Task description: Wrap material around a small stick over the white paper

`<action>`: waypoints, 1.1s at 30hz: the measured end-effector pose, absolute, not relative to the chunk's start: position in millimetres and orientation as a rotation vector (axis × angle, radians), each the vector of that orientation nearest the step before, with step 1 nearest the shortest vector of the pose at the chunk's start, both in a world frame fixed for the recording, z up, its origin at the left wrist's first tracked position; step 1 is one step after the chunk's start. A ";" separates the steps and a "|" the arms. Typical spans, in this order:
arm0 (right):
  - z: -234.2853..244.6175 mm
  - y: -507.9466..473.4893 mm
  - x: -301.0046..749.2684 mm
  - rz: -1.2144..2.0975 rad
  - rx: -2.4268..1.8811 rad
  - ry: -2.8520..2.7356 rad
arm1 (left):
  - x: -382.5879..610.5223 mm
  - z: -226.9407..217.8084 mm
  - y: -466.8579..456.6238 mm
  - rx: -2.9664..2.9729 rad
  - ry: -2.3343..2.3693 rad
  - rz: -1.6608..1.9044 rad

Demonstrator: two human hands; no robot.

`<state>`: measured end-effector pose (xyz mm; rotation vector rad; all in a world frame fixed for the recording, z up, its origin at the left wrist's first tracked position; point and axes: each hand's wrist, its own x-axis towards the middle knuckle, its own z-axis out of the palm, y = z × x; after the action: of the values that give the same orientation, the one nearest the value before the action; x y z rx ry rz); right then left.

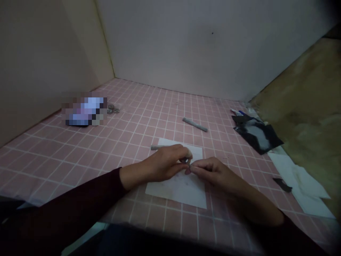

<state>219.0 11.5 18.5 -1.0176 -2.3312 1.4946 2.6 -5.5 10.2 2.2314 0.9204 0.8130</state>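
Note:
Over a white sheet of paper (176,192) my two hands meet, fingertips nearly touching. My left hand (170,161) is closed in a pinch, thumb against curled fingers. From the right, my right hand (210,169) pinches at the same spot with thumb and forefinger. Something tiny sits between the fingertips, too small and dim to name. Partly behind my left hand lies a grey stick-like piece (157,147) at the paper's upper left edge. A second grey rod (194,124) lies farther back on the pink checked tablecloth (128,142).
A phone with a blurred-out screen (86,111) is at the left, beside small metal rings (112,109). Black plastic sheets (258,135), white papers (298,177) and a dark scrap (282,185) lie at the right. Walls border the table at the back and left.

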 end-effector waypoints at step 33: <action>12.5 12.1 221.2 1.404 -1.057 -2.229 | 0.7 10.9 -3.2 2.039 0.948 0.959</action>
<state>221.2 12.1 12.5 -1.0570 -2.2295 1.4044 0.7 -3.2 10.9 2.0390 0.9479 0.9588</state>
